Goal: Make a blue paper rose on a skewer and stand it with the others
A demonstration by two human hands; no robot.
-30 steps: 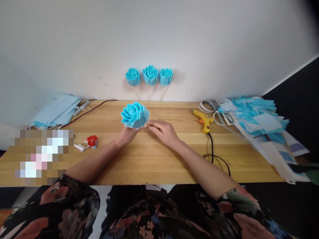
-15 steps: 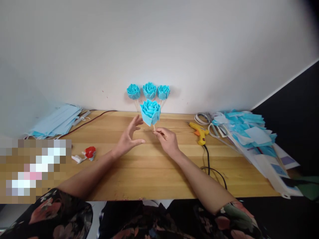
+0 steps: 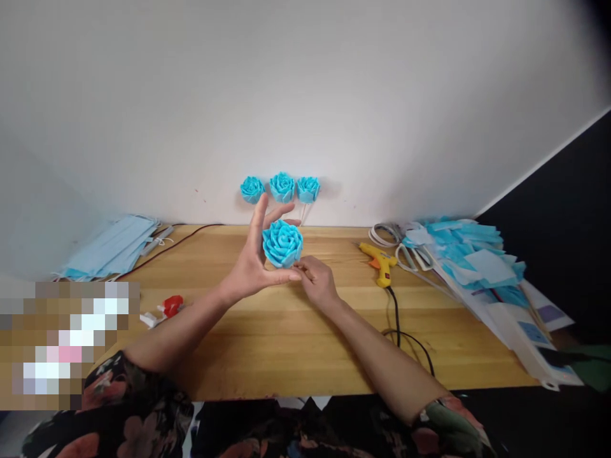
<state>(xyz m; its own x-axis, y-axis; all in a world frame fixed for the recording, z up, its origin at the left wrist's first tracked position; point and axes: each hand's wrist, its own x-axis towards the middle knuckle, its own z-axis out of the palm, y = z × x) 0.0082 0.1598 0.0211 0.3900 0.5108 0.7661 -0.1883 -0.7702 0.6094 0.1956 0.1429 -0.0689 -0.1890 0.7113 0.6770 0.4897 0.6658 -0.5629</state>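
A blue handmade flower [image 3: 282, 244] with layered petals is held up over the middle of the table, its top facing me. My right hand [image 3: 317, 281] is closed just below it, pinching the stem, which is mostly hidden behind the bloom and fingers. Around the left side of the bloom curves my left hand [image 3: 251, 257], open, thumb below and fingers spread behind; whether it touches the petals I cannot tell. Three similar blue flowers [image 3: 282, 187] on thin sticks lean against the wall behind, their sticks partly hidden by my left fingers.
On the right are a yellow glue gun [image 3: 380, 262] with a black cord, a roll of tape [image 3: 384, 234], scissors [image 3: 414, 257] and blue fabric pieces [image 3: 477, 251]. Face masks [image 3: 112, 245] lie at left, near a red item [image 3: 172, 306]. A blurred patch covers the left corner.
The flower turned upright and then tipped its top toward me, held by my right hand. My left hand came off the flower, opened, and moved back up around the bloom.
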